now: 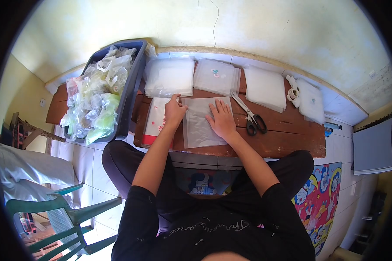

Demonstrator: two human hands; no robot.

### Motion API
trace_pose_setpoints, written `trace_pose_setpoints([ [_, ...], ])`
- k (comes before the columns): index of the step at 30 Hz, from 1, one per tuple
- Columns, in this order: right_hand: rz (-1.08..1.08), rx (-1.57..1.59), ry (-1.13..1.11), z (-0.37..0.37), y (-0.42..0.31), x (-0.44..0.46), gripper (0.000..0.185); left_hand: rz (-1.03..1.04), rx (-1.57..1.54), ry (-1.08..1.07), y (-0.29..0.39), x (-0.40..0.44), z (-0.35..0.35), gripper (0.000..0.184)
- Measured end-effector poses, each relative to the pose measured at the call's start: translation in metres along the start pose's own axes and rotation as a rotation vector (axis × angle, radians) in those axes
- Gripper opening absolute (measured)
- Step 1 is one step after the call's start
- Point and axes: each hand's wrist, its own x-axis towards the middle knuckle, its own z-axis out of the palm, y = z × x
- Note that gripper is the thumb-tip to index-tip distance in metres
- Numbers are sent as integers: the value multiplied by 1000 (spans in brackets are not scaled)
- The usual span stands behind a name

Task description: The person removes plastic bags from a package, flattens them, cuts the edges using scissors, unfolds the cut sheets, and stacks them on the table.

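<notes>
A clear, flat plastic bag (200, 128) lies on the brown wooden table in front of me. At its upper left edge is my left hand (174, 112), fingers curled and thumb against the plastic. My right hand (222, 121) rests flat on the bag's right side, fingers spread. Scissors with black handles (253, 119) lie just right of that hand, blades partly apart. Under my left forearm is a white and red printed plastic bag (154, 119). Behind my hands are stacks of clear plastic bags (170, 77), one stack (216, 76) bearing small coloured labels.
A dark plastic tub (133, 82) heaped with crumpled plastic bags (98, 95) stands at left. More plastic stacks (265, 87) and a white roll (293, 92) sit toward the right. The wall (183, 26) borders the table (287, 135). A green chair (74, 217) is at lower left.
</notes>
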Motion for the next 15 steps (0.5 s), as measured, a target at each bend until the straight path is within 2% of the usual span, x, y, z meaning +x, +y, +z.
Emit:
trace_pose_setpoints([
  [11, 3, -7, 3, -2, -1, 0, 57, -74, -83, -48, 0, 0, -8, 59],
  [15, 4, -5, 4, -1, -1, 0, 57, -84, 26, -77, 3, 0, -9, 61],
])
